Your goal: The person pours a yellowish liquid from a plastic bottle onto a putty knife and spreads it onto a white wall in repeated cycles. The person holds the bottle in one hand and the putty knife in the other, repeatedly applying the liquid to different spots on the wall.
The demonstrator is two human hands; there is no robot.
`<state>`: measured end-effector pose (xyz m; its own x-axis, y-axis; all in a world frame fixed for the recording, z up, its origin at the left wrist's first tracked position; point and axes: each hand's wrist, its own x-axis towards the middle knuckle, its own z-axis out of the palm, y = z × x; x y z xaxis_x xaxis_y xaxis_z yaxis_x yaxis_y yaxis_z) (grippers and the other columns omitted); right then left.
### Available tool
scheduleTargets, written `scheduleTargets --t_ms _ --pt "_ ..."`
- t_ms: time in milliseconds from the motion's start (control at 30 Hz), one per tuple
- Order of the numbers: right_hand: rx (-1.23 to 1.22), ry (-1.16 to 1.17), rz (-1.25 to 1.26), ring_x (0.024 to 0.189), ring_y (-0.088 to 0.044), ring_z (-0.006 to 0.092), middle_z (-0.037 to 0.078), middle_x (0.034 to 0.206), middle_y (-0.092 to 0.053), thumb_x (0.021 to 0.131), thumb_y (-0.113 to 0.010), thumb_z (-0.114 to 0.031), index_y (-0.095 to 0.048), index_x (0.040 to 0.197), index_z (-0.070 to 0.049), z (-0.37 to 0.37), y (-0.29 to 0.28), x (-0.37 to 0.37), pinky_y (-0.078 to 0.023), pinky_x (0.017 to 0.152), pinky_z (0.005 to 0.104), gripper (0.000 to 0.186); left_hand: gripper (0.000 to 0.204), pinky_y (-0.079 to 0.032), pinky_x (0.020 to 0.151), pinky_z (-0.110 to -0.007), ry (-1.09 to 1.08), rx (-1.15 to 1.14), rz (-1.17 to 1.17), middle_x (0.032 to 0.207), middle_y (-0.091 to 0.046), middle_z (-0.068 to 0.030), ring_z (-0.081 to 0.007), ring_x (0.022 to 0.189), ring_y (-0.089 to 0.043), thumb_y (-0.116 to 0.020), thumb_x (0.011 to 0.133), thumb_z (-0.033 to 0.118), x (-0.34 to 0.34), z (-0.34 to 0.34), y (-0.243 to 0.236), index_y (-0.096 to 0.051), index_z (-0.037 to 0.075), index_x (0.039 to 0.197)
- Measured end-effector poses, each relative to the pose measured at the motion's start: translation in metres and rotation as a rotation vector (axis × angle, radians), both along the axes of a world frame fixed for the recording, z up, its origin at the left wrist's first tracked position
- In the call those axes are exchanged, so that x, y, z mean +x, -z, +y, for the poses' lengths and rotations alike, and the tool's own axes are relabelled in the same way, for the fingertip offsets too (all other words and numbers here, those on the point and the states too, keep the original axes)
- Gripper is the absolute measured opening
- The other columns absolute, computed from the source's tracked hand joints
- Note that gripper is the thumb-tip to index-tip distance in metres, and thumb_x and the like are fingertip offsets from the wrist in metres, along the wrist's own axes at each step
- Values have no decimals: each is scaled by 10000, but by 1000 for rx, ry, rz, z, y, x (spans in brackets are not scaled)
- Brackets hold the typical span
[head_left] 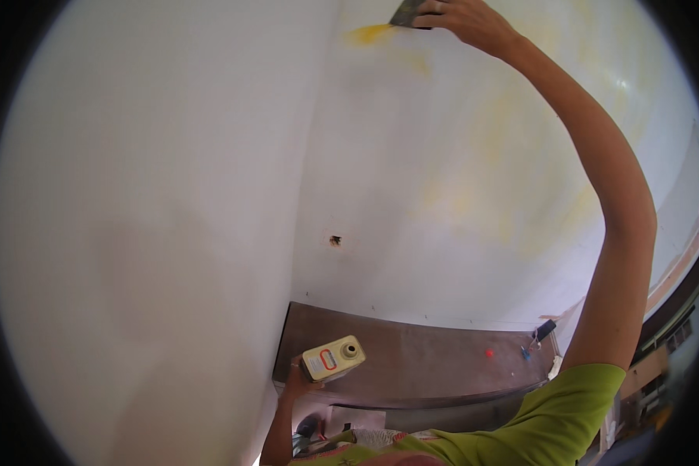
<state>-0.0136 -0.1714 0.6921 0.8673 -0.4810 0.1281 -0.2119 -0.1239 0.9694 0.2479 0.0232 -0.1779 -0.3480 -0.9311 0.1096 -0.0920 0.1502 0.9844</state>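
High on the white wall, my right hand is closed around a dark, flat-edged pad. The pad touches the wall at the picture's top, and its exact kind is hard to make out. A wet-looking yellow streak lies just left of it, and fainter yellow smears spread over the wall to the right. Low down, my left hand grips a cream plastic jug by its side. The jug is tilted, with its round neck uncapped. Its contents are hidden.
A plain white wall meets the smeared wall at a corner on the left. A small hole with a dark inside sits in the wall. Below runs a brown ledge with a red dot-like thing and a dark object.
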Motion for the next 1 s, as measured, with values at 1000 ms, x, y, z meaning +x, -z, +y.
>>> scheduleTargets --t_ms 1000 --pt "-250 -279 -1261 887 -710 385 197 1001 -699 931 -663 -267 -679 1136 -29 -45 132 60 -575 737 504 315 1198 -408 1145 -393 -50 56 14 1358 -507 -177 -286 1296 -521 -1020 490 151 0 -1 -2 -326 -40 1448"
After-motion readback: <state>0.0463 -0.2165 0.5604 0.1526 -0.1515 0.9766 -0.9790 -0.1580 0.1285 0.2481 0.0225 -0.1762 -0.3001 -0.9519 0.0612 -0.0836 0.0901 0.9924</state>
